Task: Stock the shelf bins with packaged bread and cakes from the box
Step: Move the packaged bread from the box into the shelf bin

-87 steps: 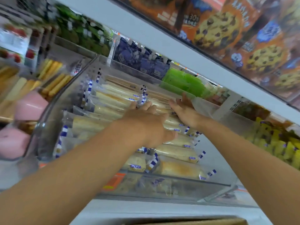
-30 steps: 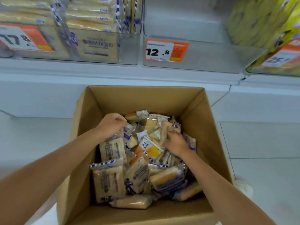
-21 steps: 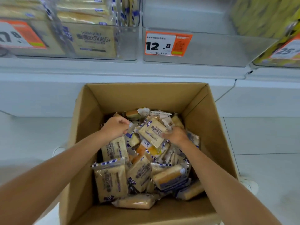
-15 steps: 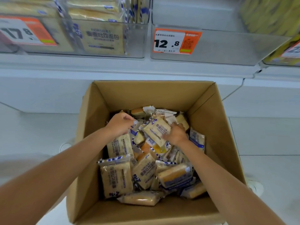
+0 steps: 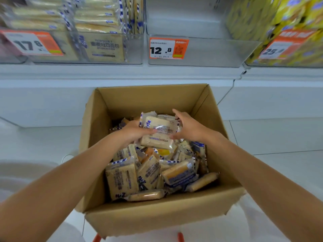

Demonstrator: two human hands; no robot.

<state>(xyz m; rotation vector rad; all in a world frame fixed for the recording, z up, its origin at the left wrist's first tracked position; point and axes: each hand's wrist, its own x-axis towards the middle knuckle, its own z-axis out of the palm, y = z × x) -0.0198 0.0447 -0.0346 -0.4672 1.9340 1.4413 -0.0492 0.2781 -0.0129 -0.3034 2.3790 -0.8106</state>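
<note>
An open cardboard box (image 5: pixel 215 105) sits below the shelf, filled with several clear-wrapped bread packs (image 5: pixel 122 180). Above the pile, one bread pack (image 5: pixel 160 131) with blue print is held between both hands. My left hand (image 5: pixel 132 132) grips its left side with the thumb over the front. My right hand (image 5: pixel 188 128) presses on its right edge with fingers spread. On the shelf above, a clear bin (image 5: pixel 132 49) at left holds stacked bread packs of the same kind. The clear bin (image 5: pixel 209 51) beside it, with a 12.8 price tag (image 5: pixel 168 48), holds nothing.
A clear bin (image 5: pixel 279 62) at the right holds yellow packets behind an orange price tag. A 17.8 price tag (image 5: pixel 33 43) hangs at far left. The white shelf edge (image 5: pixel 122 72) runs across just above the box. Pale floor tiles lie to either side.
Earlier both hands were in the shelf bin among the bread packs. Since then they dug through the box, and now they have lifted one bread pack above the pile.
</note>
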